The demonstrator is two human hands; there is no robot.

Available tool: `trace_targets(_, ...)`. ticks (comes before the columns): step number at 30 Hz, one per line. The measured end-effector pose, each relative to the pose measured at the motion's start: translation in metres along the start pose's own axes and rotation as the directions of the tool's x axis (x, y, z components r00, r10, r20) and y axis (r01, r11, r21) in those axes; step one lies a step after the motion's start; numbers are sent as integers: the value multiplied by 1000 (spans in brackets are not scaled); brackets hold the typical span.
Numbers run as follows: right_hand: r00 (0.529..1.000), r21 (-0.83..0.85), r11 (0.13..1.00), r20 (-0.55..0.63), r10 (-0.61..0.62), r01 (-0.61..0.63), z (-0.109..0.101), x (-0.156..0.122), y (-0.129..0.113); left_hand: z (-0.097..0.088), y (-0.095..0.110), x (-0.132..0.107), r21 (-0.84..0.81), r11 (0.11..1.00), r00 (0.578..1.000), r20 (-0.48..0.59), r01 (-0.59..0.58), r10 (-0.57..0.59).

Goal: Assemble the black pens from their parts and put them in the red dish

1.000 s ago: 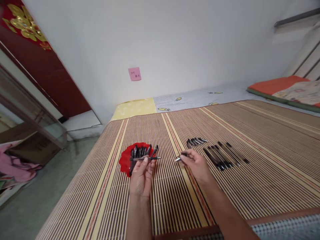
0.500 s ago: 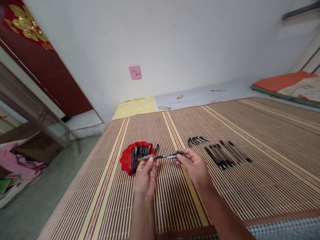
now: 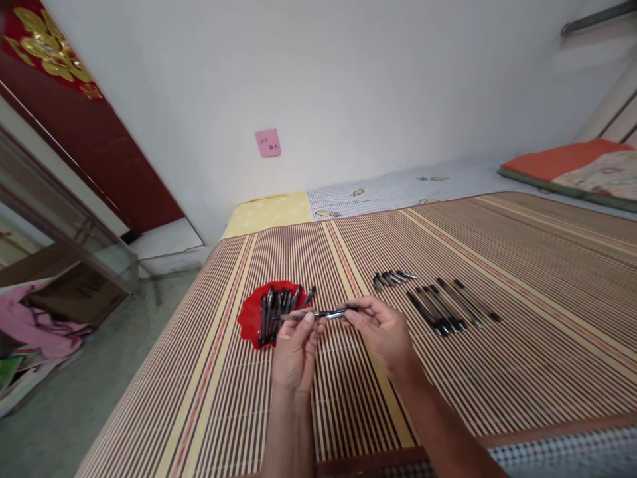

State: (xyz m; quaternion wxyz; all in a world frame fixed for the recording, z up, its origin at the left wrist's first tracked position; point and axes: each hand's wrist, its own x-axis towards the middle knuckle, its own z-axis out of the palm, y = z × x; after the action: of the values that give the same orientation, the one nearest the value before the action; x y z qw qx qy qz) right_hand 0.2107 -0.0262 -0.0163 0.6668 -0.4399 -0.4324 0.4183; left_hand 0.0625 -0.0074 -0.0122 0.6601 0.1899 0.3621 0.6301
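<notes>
The only view looks from the wearer's head, forward and steeply down over the striped mat (image 3: 348,385), near enough that pens (image 3: 270,307) sit just below centre, the wall (image 3: 348,86) filling the frame's top.

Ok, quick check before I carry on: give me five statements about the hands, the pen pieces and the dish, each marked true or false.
1. The left hand holds a pen. True.
2. Only one hand is holding something. False: the right hand pinches a short pen piece at the pen's end.
3. The red dish holds several dark pen pieces. True.
4. The red dish is to the right of the right hand. False: it is to the left.
5. Long pen pieces lie on the striped mat, to the right of the right hand. True.
</notes>
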Motion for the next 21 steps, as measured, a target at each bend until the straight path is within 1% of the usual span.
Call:
trace_targets(2,1000,-16,1000,-1,-21,21,1,-1,-1,1,-1,0,4,1000,1000,2,2,-2)
trace_targets(7,996,-34,999,-83,-43,40,-5,1,-1,0,4,0,-12,1000,999,-50,1,-1)
trace_targets(11,996,-35,999,-85,-28,26,-9,2,1,0,6,1,-48,999,997,-74,-12,8)
trace_targets(15,998,-45,999,-51,-24,22,-6,0,2,1,4,0,-41,999,999,-32,-10,9)
trace_targets(18,999,-33,999,-24,-36,35,-1,-1,0,-1,3,0,-14,1000,1000,21,2,-1)
trace_targets(21,1000,-32,999,-19,-20,20,4,-3,1,-2,0,0,4,1000,995,96,-11,10)
